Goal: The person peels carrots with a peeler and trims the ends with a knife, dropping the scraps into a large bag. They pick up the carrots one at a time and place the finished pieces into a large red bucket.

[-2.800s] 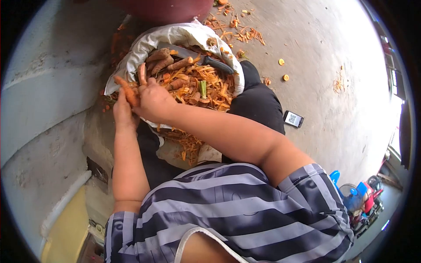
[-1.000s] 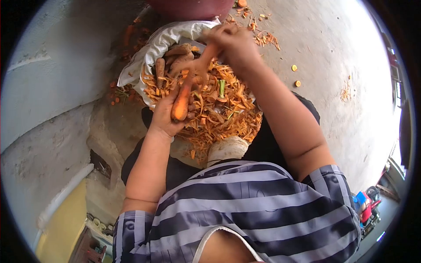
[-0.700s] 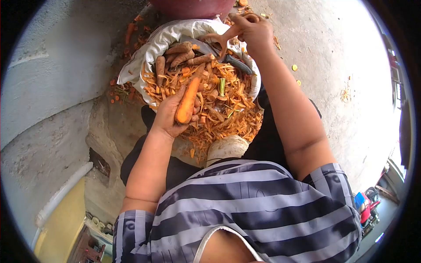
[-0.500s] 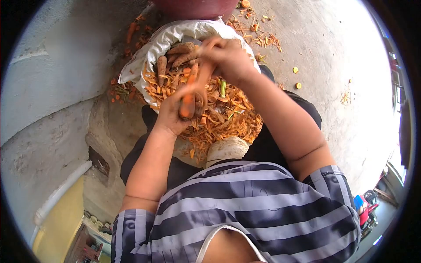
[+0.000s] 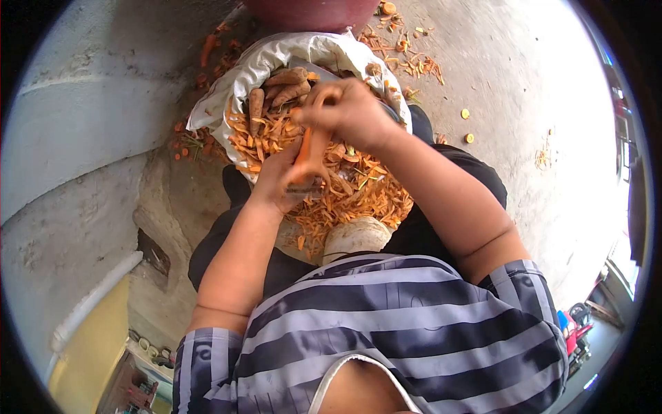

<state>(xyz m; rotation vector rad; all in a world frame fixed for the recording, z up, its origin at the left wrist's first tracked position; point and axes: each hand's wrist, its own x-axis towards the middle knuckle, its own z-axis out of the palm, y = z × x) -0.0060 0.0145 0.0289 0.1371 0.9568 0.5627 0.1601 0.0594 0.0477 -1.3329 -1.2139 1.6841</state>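
Note:
In the head view, my left hand [image 5: 277, 178] is wrapped round a carrot [image 5: 305, 147], whose orange peeled surface shows between the fingers. My right hand [image 5: 348, 114] is closed just above the carrot's far end. Motion blurs its fingertips, and whatever they grip cannot be made out. Below both hands a heap of orange carrot peels [image 5: 365, 196] fills a white woven sack [image 5: 321, 47] with its rim rolled open. Several unpeeled brown carrots [image 5: 289, 91] lie on the peels at the sack's far left side.
A dark red tub [image 5: 310, 14] stands beyond the sack. Carrot scraps [image 5: 414, 65] and two cut slices [image 5: 468, 138] lie on the concrete floor to the right. A rough grey wall [image 5: 83, 138] runs along the left. My knees flank the sack.
My right hand has shifted slightly toward me along the carrot. The carrot has turned in my left hand, and less of it shows now.

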